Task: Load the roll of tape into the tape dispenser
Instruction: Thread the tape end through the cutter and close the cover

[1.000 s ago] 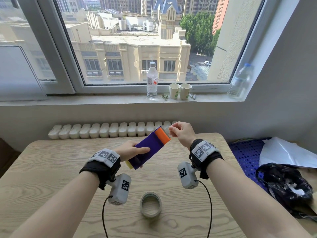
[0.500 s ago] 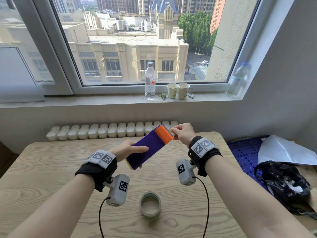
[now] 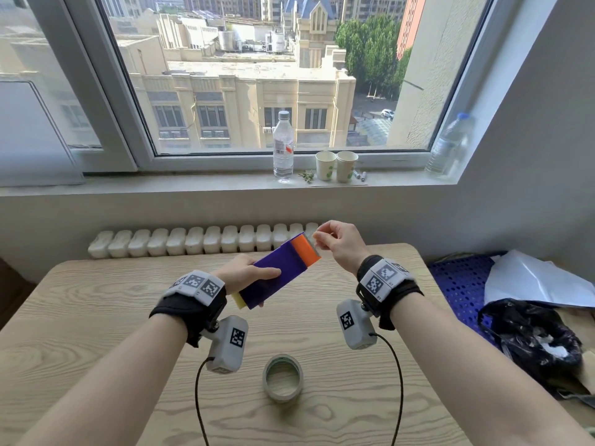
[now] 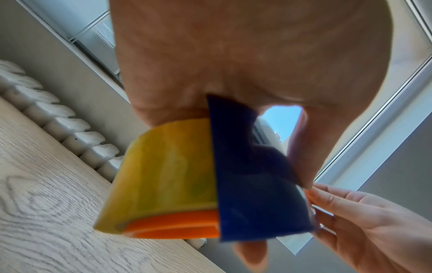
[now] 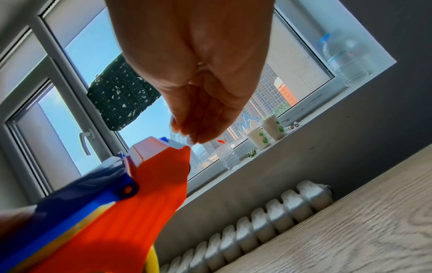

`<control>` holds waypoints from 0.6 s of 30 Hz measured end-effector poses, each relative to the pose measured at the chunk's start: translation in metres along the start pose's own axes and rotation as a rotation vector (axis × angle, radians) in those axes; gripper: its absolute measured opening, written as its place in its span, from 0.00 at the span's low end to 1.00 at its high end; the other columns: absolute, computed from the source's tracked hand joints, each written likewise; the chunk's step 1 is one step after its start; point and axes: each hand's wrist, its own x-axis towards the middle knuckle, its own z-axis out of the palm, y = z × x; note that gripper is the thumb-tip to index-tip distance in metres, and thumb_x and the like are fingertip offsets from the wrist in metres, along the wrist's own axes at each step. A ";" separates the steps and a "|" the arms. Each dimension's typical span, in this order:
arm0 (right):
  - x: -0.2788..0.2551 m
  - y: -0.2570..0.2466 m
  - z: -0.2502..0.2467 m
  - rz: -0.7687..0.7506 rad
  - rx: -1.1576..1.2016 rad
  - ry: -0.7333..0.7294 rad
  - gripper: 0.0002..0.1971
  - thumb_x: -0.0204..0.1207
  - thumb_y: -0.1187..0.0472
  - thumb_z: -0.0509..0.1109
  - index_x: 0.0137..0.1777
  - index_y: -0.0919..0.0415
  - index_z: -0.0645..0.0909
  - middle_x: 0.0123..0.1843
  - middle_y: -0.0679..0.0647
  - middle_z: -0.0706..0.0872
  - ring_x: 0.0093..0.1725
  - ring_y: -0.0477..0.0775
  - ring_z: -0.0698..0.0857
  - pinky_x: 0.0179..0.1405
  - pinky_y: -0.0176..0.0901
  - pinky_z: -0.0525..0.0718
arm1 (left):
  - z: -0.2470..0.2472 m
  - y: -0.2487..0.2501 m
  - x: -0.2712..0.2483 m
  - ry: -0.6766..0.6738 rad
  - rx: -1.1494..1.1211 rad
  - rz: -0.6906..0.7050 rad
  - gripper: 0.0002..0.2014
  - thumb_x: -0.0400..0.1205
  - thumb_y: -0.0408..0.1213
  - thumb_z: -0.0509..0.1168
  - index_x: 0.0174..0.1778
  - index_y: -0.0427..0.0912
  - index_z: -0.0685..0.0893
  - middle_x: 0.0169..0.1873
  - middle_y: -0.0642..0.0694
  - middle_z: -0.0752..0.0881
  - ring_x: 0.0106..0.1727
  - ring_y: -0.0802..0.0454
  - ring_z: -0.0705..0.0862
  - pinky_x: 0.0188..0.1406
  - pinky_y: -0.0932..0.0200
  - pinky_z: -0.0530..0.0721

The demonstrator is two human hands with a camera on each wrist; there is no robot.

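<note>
- Above the wooden desk (image 3: 96, 317), held clear of its surface: tape dispenser (image 3: 277, 278), purple body with an orange front piece and a yellow part at the near end, lying tilted with the orange end raised and pointing away towards the window.
- Left hand (image 3: 241, 273): grip closed around the near half of the dispenser, thumb laid along the purple top face, fingers wrapped beneath.
- Right hand (image 3: 341, 244): fingertips bunched together just at the serrated edge of the orange end; the right wrist view shows a thin clear strip of tape (image 5: 180, 139) pinched between them, running to the dispenser's tip.
- Roll of tape (image 3: 283, 378): lying flat on the desk, near the front edge, between the two forearms and well apart from the dispenser; not loaded.
- On the windowsill (image 3: 193, 185): clear water bottle (image 3: 283, 146), upright; two paper cups (image 3: 336, 165), side by side just right of it; second, larger bottle (image 3: 450, 146) at the far right corner.
- Below the sill, behind the desk: white radiator (image 3: 199, 241).
- Right of the desk: blue perforated crate (image 3: 457, 284), white sheet (image 3: 534, 281), black plastic bag (image 3: 528, 339).
</note>
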 end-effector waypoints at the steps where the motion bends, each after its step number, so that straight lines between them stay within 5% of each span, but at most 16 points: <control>1: -0.001 0.000 0.000 -0.015 -0.020 -0.005 0.07 0.77 0.66 0.68 0.38 0.58 0.81 0.31 0.50 0.82 0.34 0.49 0.81 0.49 0.51 0.84 | 0.000 0.000 0.000 0.005 0.010 -0.002 0.10 0.80 0.41 0.66 0.37 0.38 0.80 0.24 0.42 0.85 0.21 0.49 0.85 0.19 0.61 0.81; 6: -0.004 0.001 0.002 -0.101 -0.116 0.025 0.04 0.76 0.65 0.69 0.44 0.64 0.85 0.32 0.49 0.82 0.33 0.43 0.79 0.42 0.37 0.80 | 0.002 -0.002 0.003 0.050 0.049 0.029 0.13 0.79 0.45 0.66 0.37 0.38 0.81 0.26 0.42 0.86 0.23 0.50 0.85 0.20 0.62 0.81; 10: 0.001 0.002 0.004 -0.043 0.048 0.071 0.05 0.76 0.69 0.68 0.44 0.69 0.85 0.32 0.51 0.84 0.35 0.49 0.83 0.47 0.44 0.85 | 0.005 -0.007 0.006 0.090 0.028 0.079 0.13 0.79 0.45 0.67 0.35 0.39 0.80 0.29 0.41 0.86 0.25 0.48 0.86 0.21 0.61 0.81; 15: 0.005 0.002 0.001 0.056 0.218 0.030 0.07 0.77 0.72 0.66 0.50 0.77 0.81 0.33 0.55 0.83 0.33 0.50 0.83 0.36 0.31 0.87 | 0.002 -0.009 0.007 0.083 0.038 0.105 0.13 0.77 0.47 0.68 0.36 0.40 0.81 0.29 0.40 0.87 0.27 0.46 0.87 0.25 0.58 0.83; 18: 0.007 0.004 0.000 0.035 0.119 -0.014 0.04 0.77 0.71 0.66 0.46 0.71 0.83 0.33 0.55 0.83 0.34 0.52 0.83 0.40 0.36 0.86 | 0.003 -0.009 0.006 0.075 0.066 0.104 0.12 0.79 0.44 0.66 0.37 0.39 0.81 0.28 0.41 0.86 0.25 0.48 0.87 0.21 0.61 0.82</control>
